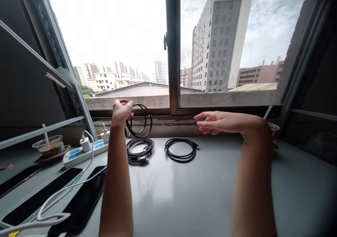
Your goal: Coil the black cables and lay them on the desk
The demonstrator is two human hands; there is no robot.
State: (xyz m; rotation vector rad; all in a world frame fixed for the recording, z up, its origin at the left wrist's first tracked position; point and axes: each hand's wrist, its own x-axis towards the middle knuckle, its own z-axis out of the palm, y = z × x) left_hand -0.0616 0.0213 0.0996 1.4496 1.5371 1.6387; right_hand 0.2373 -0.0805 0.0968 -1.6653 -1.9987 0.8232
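Holds a looped black cable (151,122) in the left hand (122,111), pinched narrow between thumb and fingers, raised over the far edge of the counter (184,195). Hangs down to a black coil (151,147) lying left of the middle of that edge; cannot tell whether touching or just above. Just to the right, near the middle of the far edge, lies flat with a second coil (181,158), apart from the first. Reaches the right hand (214,122) over the far part, palm downward, fingers loosely apart, up and to the right of the second coil. Toward the left edge, shows a power strip (76,159) with white plugs (84,144), dark phones (84,200) crossed by white cords (54,198), and a lidded cup (50,145).
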